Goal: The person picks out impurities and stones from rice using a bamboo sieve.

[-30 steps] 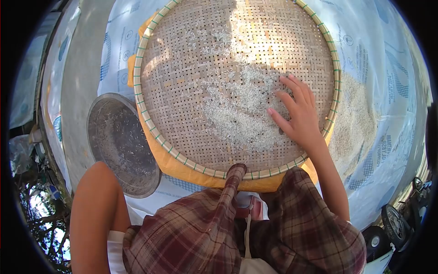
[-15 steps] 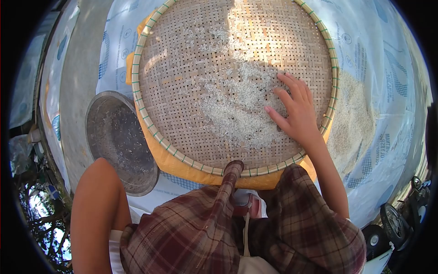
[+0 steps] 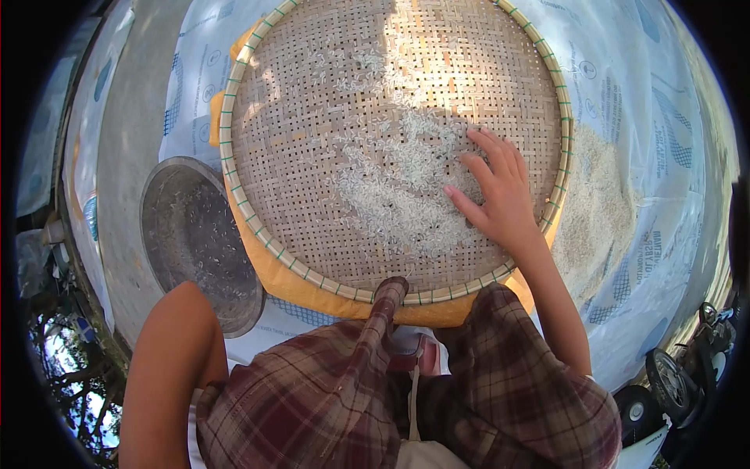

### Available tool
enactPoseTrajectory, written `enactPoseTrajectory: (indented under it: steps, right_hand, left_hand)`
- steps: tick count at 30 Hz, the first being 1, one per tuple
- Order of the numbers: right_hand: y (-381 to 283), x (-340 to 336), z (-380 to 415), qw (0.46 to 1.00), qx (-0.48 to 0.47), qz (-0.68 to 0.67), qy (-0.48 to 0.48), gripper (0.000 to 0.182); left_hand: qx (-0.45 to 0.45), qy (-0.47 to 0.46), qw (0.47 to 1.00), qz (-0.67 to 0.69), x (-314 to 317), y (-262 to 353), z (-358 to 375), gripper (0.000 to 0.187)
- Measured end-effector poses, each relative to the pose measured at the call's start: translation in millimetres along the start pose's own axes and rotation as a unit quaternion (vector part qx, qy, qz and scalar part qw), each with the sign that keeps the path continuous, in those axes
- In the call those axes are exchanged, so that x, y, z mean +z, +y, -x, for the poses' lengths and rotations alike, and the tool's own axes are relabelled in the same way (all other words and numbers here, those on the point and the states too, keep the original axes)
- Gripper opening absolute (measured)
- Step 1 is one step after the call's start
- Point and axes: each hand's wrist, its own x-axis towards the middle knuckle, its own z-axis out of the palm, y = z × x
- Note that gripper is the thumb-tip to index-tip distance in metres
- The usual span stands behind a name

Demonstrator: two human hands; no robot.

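Note:
My right hand (image 3: 498, 189) is over the right part of a round woven bamboo tray (image 3: 289, 133), palm down. Its fingers are spread, and their tips are at the edge of a loose pile of white rice grains (image 3: 398, 207). A few dark specks show among the grains. I cannot make out anything held between the fingers. On the left only my bent left arm (image 3: 172, 359) shows, and the hand itself is out of view. The tray has a pale rim bound with green ties and sits in front of my knees.
A grey metal basin (image 3: 183, 242) with scattered grains stands left of the tray. Yellow sheeting (image 3: 293, 285) lies under the tray, over printed white sacking (image 3: 609, 47). More grain (image 3: 598, 203) is spread at the right. Wheels (image 3: 668, 379) show at the lower right.
The view has shifted slightly left. My right hand keeps its spread pose at the right edge of the rice, with the fingertips only slightly moved.

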Motion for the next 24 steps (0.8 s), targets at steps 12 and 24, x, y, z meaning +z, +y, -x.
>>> enactPoseTrajectory:
  steps: [12, 24]
  right_hand:
    - [-2, 2, -1, 1.0, -0.009, 0.028, -0.011, 0.054]
    - [-3, 2, -1, 0.999, -0.002, 0.026, -0.021, 0.056]
  left_hand:
    - [-0.654, -0.41, 0.622, -0.134, -41, -51, 229, 0.019]
    - [-0.392, -0.686, 0.605, -0.097, -28, -80, 286, 0.016]
